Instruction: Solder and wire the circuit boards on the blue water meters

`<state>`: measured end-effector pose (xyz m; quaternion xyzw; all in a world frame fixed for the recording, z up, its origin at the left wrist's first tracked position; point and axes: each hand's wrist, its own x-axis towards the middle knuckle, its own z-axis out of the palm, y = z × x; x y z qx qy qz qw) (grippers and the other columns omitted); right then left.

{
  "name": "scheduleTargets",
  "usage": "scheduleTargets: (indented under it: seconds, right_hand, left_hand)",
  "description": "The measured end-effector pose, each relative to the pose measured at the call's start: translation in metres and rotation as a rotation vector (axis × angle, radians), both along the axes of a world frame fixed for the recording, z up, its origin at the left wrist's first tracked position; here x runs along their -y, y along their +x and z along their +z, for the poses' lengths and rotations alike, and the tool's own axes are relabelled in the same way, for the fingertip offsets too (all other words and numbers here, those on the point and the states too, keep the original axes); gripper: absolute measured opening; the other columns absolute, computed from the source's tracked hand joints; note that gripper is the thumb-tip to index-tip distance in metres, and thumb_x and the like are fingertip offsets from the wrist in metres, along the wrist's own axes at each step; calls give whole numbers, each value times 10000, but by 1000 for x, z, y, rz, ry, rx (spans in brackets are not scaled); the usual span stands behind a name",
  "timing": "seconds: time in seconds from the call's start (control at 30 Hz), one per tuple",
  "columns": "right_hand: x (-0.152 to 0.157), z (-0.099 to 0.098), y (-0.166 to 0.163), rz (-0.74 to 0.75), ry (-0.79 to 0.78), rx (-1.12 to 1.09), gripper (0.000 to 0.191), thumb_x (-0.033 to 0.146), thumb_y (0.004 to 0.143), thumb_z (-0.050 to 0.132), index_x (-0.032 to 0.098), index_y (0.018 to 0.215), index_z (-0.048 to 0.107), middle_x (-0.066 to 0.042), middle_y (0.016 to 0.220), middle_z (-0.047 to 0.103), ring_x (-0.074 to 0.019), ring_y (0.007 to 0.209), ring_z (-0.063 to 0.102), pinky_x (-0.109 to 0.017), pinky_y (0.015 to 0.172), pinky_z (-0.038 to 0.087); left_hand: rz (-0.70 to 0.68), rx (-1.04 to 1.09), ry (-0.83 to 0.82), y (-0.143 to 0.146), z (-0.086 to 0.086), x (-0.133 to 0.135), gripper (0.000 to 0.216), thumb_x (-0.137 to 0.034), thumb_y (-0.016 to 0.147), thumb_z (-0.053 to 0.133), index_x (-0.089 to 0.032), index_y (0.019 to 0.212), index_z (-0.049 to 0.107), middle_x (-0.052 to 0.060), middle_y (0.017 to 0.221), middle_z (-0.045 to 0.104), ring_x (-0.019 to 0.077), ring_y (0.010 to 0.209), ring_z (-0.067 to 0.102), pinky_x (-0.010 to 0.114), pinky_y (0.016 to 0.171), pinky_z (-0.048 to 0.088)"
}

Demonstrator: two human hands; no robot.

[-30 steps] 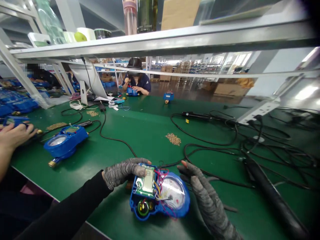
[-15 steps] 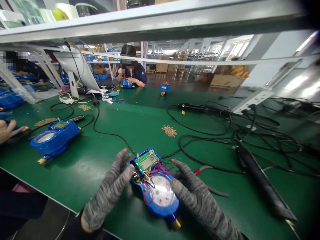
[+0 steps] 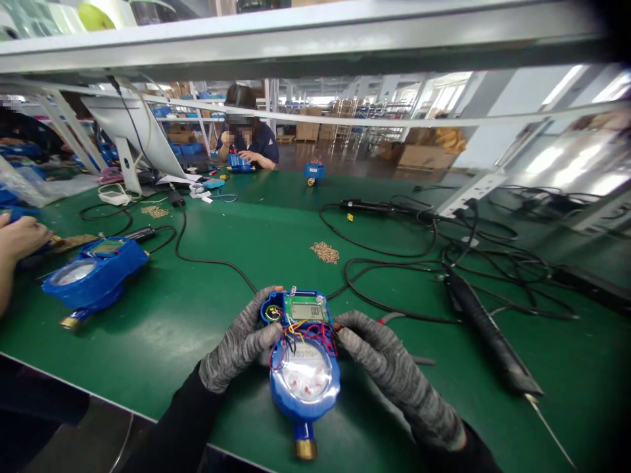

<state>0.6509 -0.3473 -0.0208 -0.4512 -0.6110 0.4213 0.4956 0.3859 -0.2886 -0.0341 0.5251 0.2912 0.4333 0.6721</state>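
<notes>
both of your gloved hands are on the blue water meter [image 3: 304, 358], which lies on the green table [image 3: 207, 309] right in front of you, near its front edge, brass fitting [image 3: 305, 449] pointing toward you. your left hand [image 3: 241, 345] grips the meter's left side, fingers curled against the housing and the thumb reaching up beside the circuit board [image 3: 302, 307]. your right hand [image 3: 382, 358] presses on the right side, fingers bent and close together against the housing. the meter's top is open: a small lcd reads digits on the board, red, yellow and blue wires [image 3: 300, 332] loop between it and the round dial face [image 3: 305, 374].

a black power screwdriver [image 3: 486, 335] lies to your right among tangled black cables [image 3: 444, 263]. a small pile of brass screws [image 3: 325, 252] sits farther out on the table. to your left a second blue meter [image 3: 93, 272] rests on the table, and a co-worker's bare hand [image 3: 20, 238] is just beyond it. across the table another person [image 3: 246, 141] sits bent over a blue meter, beside a tilted monitor [image 3: 128, 131].
</notes>
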Motion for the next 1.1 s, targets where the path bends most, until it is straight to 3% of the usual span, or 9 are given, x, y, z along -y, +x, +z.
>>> scheduleTargets:
  seconds: [0.1,0.2,0.3,0.43,0.67,0.83,1.03,1.1]
  right_hand:
    - [-6,-2,-2,14,-23,-65,310,494,1069,702,242,1250,696,-67,1226,658,-316,1122,614,-405,967,534]
    - [-14,7,-2,133,-26,-122,331,390,1067,718,273,1371,658,-50,1376,581,-304,1290,501,-421,1096,448]
    - [-23,15,-2,254,0,-100,340,370,1079,717,282,1399,646,-45,1386,575,-305,1306,486,-419,1066,484]
    - [-31,14,-2,200,73,22,381,482,1085,735,256,1382,659,-68,1347,600,-329,1262,523,-459,1068,472]
    - [-28,14,-3,250,85,-38,448,473,1083,787,309,1461,609,-34,1454,515,-326,1356,427,-441,1145,400]
    - [-35,15,-8,182,122,-13,624,582,1048,819,287,1522,539,-79,1480,478,-366,1359,406,-546,1171,328]
    - [-59,22,-7,117,403,89,520,623,1088,758,400,1498,529,-29,1443,517,-333,1299,479,-480,1122,399]
    - [-65,26,-5,56,485,142,482,607,1116,721,431,1509,505,-16,1451,510,-304,1285,499,-424,1082,444]
  left_hand:
    - [48,-96,61,-2,2,-1,736,-531,737,886,-332,1381,588,60,1471,556,341,1370,520,486,1176,445]
    - [114,-258,226,-7,10,-8,615,-537,740,875,-318,1283,687,73,1416,594,341,1373,506,541,1231,362]
    - [136,-327,380,-11,16,-16,524,-512,754,865,-307,1219,735,78,1384,614,332,1353,519,553,1226,366]
    - [128,-326,542,-12,20,-21,455,-467,820,822,-289,1229,727,75,1375,623,301,1324,551,503,1182,433]
    - [105,-362,595,-10,20,-22,468,-392,938,696,-272,1383,612,64,1428,597,261,1353,548,411,1190,448]
    - [119,-357,698,-8,27,-23,455,-342,991,624,-295,1439,558,49,1460,572,240,1368,543,385,1204,441]
    - [172,-346,1023,-4,43,-39,554,-270,1002,615,-311,1527,445,59,1528,497,213,1441,456,350,1260,347]
    - [174,-327,1044,1,45,-45,555,-267,995,634,-323,1518,457,52,1532,490,203,1442,450,333,1254,348]
